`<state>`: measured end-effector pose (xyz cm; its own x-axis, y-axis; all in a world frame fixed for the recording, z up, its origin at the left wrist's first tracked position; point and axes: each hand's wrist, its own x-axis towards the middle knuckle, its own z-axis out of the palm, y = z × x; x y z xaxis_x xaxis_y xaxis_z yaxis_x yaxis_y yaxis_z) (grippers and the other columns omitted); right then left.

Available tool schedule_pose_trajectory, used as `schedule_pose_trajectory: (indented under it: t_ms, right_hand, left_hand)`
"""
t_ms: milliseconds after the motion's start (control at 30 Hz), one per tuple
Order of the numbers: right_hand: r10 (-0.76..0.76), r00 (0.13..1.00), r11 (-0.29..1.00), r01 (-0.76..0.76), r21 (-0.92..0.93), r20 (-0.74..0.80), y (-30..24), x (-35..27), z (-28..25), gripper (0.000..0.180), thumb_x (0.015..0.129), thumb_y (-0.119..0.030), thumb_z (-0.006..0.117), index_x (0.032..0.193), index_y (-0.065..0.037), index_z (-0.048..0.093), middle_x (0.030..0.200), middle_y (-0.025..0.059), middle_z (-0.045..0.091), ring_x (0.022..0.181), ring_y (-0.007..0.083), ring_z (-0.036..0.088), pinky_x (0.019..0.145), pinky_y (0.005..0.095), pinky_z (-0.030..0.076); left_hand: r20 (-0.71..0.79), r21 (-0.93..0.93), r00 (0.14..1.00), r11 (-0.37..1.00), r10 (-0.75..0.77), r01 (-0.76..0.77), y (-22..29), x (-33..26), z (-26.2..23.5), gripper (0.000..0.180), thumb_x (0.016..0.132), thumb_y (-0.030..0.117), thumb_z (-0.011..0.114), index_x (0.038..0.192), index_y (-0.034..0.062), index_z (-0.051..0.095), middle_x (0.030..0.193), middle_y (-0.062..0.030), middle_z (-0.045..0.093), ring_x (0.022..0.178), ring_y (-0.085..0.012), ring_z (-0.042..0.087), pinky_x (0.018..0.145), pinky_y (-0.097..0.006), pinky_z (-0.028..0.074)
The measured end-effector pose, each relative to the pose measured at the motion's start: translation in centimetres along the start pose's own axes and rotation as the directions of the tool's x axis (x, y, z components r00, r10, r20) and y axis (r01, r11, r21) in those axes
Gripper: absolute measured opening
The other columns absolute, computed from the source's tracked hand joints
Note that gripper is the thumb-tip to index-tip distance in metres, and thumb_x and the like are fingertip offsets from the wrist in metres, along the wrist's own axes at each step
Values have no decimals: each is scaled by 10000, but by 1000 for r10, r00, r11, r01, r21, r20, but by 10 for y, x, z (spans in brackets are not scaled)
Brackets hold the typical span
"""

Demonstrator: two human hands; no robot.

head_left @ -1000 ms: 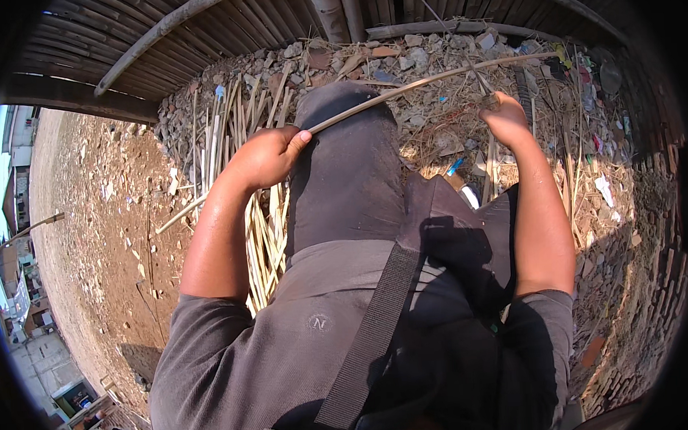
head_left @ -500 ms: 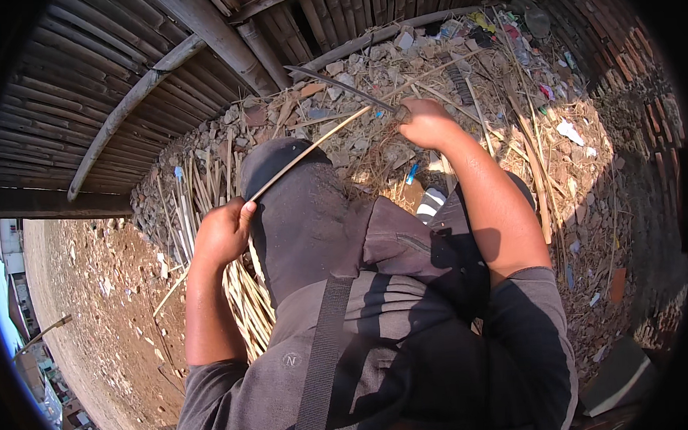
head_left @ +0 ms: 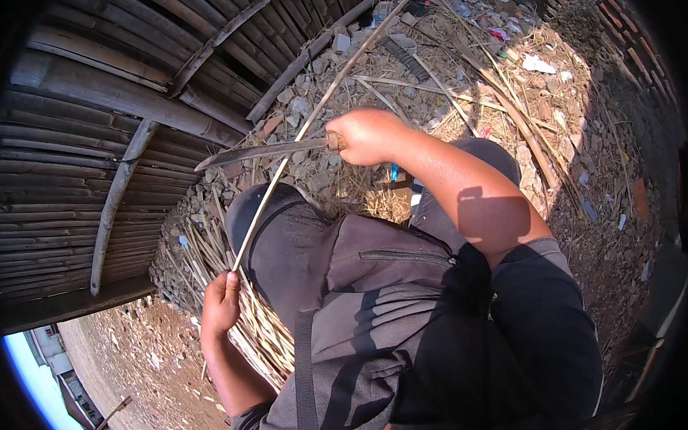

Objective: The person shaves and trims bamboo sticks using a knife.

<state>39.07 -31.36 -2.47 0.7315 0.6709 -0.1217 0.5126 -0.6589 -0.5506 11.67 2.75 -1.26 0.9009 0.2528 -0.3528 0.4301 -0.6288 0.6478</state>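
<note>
One strip (head_left: 303, 131), long, pale and thin, runs from my left hand (head_left: 221, 303) up and to the right, in front of my left knee (head_left: 295, 220) and out over the rubble (head_left: 299, 109). I pinch it low down, thumb pressed in against my bent fingers. My right hand (head_left: 368, 136) is a fist wrapped round the handle of a knife (head_left: 258, 152). The long dark blade points left and crosses the strip between my two hands; I cannot tell whether its edge bites or merely touches. My right fist sits just right of the strip, apart from it.

Bits of coloured litter (head_left: 499, 34) lie beyond my hands, any print on them too small for me to make out. A white scrap (head_left: 537, 63) lies farther right, in the sun.

Beside my left knee, and partly behind my left hand and forearm, lies a bundle (head_left: 261, 331) of more pale lengths. A bamboo wall (head_left: 56, 206) rises close on the left, near the tip of the knife. More sticks (head_left: 527, 129) lie on the ground past my right forearm (head_left: 464, 177), which hides part of it, and a brick wall (head_left: 629, 34) stands at the far right.
</note>
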Motion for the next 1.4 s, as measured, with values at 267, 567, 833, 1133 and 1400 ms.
schedule_pose_trajectory:
  t_ms: [267,567,833,1133,1400]
  right_hand:
    - [251,968,968,-250,29,-18,55,31,4,389,771,-110,593,1146,-63,686,1195,199,679,1111,349,659,898,453,543]
    - [183,983,980,-183,75,3,55,30,17,419,740,-125,602,1146,-70,686,1129,182,701,1074,346,668,913,431,534]
    - [-5,997,991,14,-130,75,-21,0,-4,283,769,-133,624,1038,-81,694,1017,202,707,996,379,674,877,441,538]
    - [369,929,919,-361,157,-25,64,30,-3,318,816,-171,610,1108,-70,683,1109,189,694,1047,372,660,927,433,525]
    - [336,939,919,-311,244,-68,83,44,3,278,739,-224,701,931,-24,676,917,188,713,856,342,691,768,419,536]
  left_hand:
    - [56,-30,996,997,-71,72,-1,-16,8,476,1065,437,468,747,85,512,627,71,434,585,-42,350,521,-247,295]
    - [18,-90,1000,996,-24,25,-11,-9,21,470,1072,393,474,752,49,495,651,60,421,623,-62,350,544,-262,318]
    - [-88,71,996,997,28,-22,-6,-26,21,473,1064,366,502,749,12,511,610,7,445,596,-99,386,532,-305,358]
    - [-48,79,998,996,-40,44,-18,-27,11,502,1053,381,519,725,1,510,593,-20,474,593,-111,429,546,-317,390]
    - [-118,116,993,993,21,-7,-10,-37,16,477,1060,344,510,732,-2,483,565,-19,421,570,-100,359,496,-317,337]
